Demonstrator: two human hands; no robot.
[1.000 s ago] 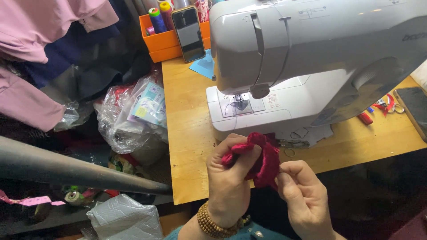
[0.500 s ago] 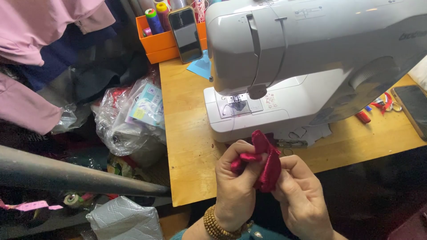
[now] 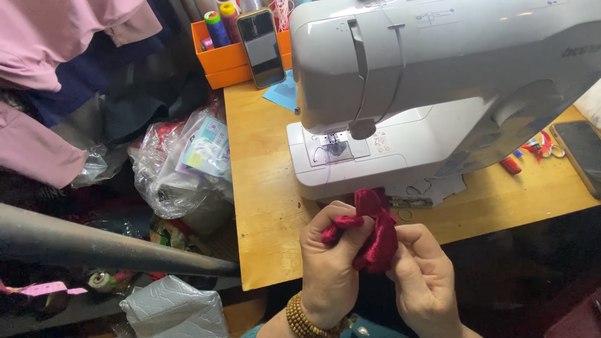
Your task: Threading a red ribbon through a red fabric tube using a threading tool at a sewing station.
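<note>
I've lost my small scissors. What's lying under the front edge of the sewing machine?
Pale paper scraps and a small metal tool poke out beneath the sewing machine; anything further under is covered.

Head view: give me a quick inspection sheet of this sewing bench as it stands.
Surface: wooden table, mostly bare at its left end.
Job's things: red cloth, bunched; sewing machine behind it.
Clutter: orange box with thread spools, a phone leaning on it, another phone at far right, small red bits.
Grippers: left hand and right hand both pinch the cloth.
Cables: nothing seen.
Surroundings: plastic bags, pink garments, grey pole.
</note>
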